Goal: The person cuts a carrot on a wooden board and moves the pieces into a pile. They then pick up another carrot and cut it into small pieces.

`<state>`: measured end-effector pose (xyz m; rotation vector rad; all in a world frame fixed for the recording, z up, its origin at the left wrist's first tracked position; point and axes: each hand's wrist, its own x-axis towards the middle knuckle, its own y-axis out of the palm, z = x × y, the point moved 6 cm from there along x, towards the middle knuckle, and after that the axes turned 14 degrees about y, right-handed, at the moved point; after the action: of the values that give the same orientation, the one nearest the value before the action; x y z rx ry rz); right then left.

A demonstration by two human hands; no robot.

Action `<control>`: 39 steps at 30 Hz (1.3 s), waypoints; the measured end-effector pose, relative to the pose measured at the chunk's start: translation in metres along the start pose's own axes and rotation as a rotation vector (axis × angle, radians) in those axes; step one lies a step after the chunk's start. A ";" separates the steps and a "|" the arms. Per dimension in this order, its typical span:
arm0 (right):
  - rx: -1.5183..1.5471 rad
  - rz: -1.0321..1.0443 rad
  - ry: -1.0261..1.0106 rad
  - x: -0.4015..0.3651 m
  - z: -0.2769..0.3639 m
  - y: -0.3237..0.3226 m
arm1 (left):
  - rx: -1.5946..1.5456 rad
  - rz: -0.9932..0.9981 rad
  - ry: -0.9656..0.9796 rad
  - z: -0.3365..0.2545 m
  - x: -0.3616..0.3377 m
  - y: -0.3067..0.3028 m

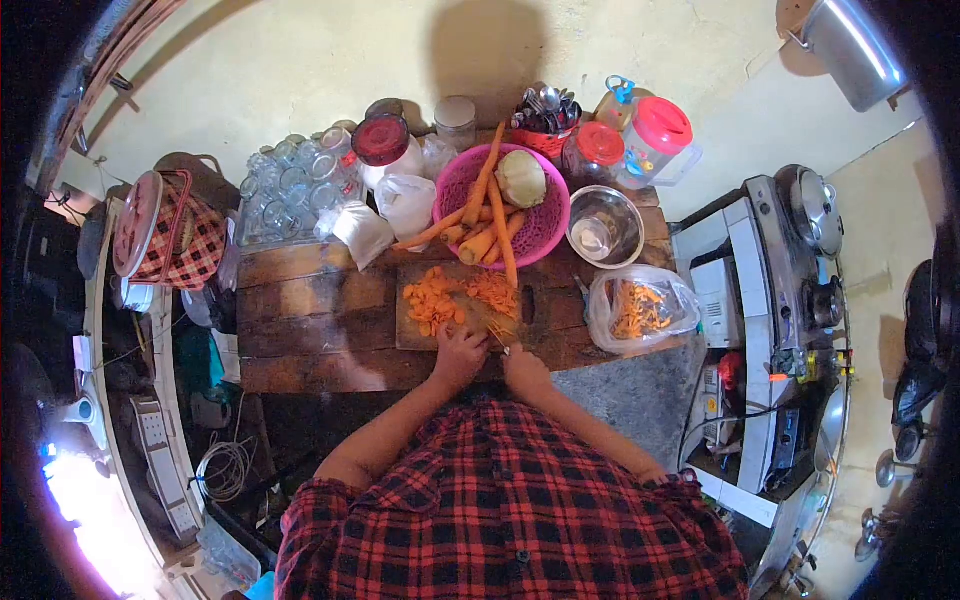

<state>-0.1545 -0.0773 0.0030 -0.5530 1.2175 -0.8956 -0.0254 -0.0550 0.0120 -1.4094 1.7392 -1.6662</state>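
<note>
On the wooden cutting board [410, 335] lie a heap of thin carrot slices [432, 300] at the left and a heap of carrot shreds [492, 291] at the right. My left hand [461, 357] is at the board's near edge, its bent fingers pressing on carrot slices that they mostly cover. Close beside it, my right hand [525, 369] is closed around a knife [506, 350], whose blade points toward the fingers of the left and is hard to make out. Behind the board, a pink basket [556, 230] holds several whole carrots [497, 225] and a pale round vegetable [521, 180].
A bag of cut carrots [640, 310] and a steel bowl [630, 225] stand right on the wooden table [320, 345]. Glass jars [295, 185], plastic bags [362, 235], a red-lidded jug [660, 135] and a cutlery holder [545, 118] line the back. A stove [775, 230] is at far right.
</note>
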 end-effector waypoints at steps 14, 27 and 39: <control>0.009 -0.033 -0.012 0.003 -0.002 0.004 | 0.144 -0.115 -0.011 -0.008 -0.005 -0.007; 0.031 -0.082 -0.030 0.004 0.003 0.011 | 0.142 -0.074 0.005 -0.007 -0.011 -0.002; 0.081 -0.305 -0.146 -0.002 0.000 -0.043 | 0.103 0.159 -0.066 -0.011 0.008 0.010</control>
<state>-0.1670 -0.0994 0.0376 -0.7385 0.9754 -1.1359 -0.0418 -0.0569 0.0091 -1.2326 1.6581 -1.5832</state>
